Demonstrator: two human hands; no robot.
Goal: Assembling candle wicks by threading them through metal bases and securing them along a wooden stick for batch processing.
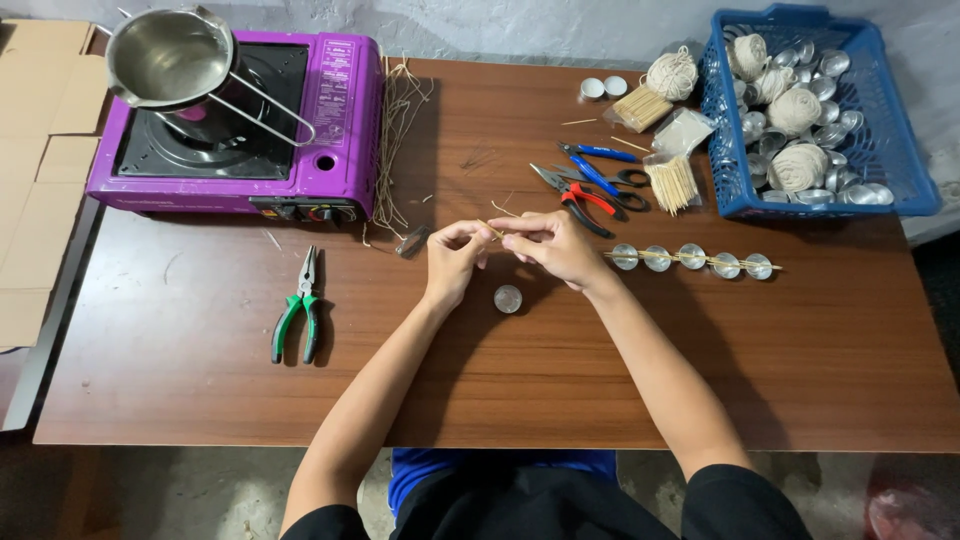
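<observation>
Hands [505, 245] pinch stick [493, 231] — lying diagonal.

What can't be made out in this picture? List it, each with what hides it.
- Thin stick pinched between left hand and right hand: mostly covered by the fingers in the head view; too small to tell if anything is wound on it.
- Row of small metal cups: its near end is hidden behind the right hand.
- Blue basket: the cups inside overlap, so they cannot be counted.
- Steel pot: its top is cut off by the frame's edge.
</observation>
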